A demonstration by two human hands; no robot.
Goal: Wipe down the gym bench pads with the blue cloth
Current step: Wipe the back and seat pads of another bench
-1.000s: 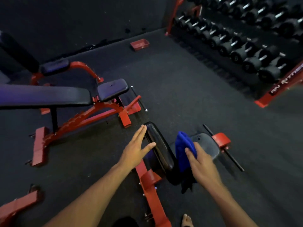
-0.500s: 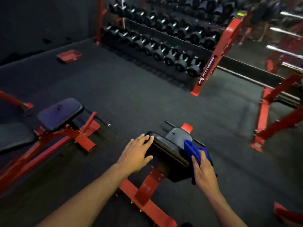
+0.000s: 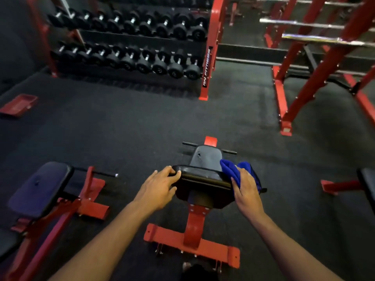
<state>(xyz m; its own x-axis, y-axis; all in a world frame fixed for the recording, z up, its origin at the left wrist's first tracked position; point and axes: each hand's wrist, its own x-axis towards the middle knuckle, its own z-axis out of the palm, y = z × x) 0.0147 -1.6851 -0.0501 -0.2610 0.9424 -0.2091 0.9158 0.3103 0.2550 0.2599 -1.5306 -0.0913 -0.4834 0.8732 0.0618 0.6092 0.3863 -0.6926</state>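
A red-framed bench stands right in front of me, its black back pad (image 3: 199, 176) raised and seen end-on, with a smaller seat pad (image 3: 207, 158) beyond it. My left hand (image 3: 158, 188) grips the pad's top left corner, fingers curled over the edge. My right hand (image 3: 246, 192) presses the blue cloth (image 3: 233, 171) against the pad's right side, fingers laid over the cloth. Part of the cloth hangs behind my right hand.
A second bench with a dark pad (image 3: 38, 187) stands at the left. A dumbbell rack (image 3: 129, 43) lines the back wall. Red rack uprights (image 3: 288, 98) rise at the right, and a red tray (image 3: 18, 104) lies on the dark floor. Another pad edge (image 3: 367, 185) shows far right.
My view has swung right, so the bench is now centred. My left hand went from hovering beside the pad to gripping its corner. The cloth hand shifted along the pad's right side.
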